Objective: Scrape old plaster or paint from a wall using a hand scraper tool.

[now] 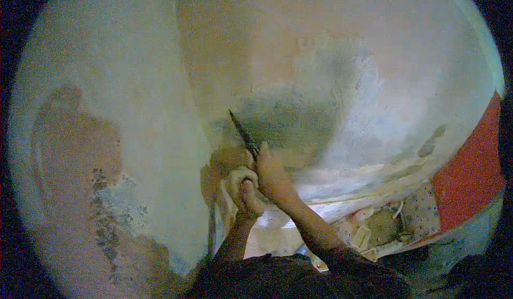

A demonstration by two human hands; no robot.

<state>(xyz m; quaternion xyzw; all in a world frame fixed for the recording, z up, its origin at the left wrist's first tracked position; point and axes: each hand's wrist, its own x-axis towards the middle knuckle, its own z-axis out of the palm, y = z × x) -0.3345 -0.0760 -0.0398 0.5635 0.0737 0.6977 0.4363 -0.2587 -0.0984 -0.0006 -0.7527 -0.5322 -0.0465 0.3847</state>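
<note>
Dark blade, right hand grip, against plastered wall

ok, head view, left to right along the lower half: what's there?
Patchy peeling wall → left hand → right hand gripping a dark thin tool → cluttered patterned cloth → red panel.

At centre frame, the right hand presses a dark blade against the patchy wall; the left hand touches it below.
</note>
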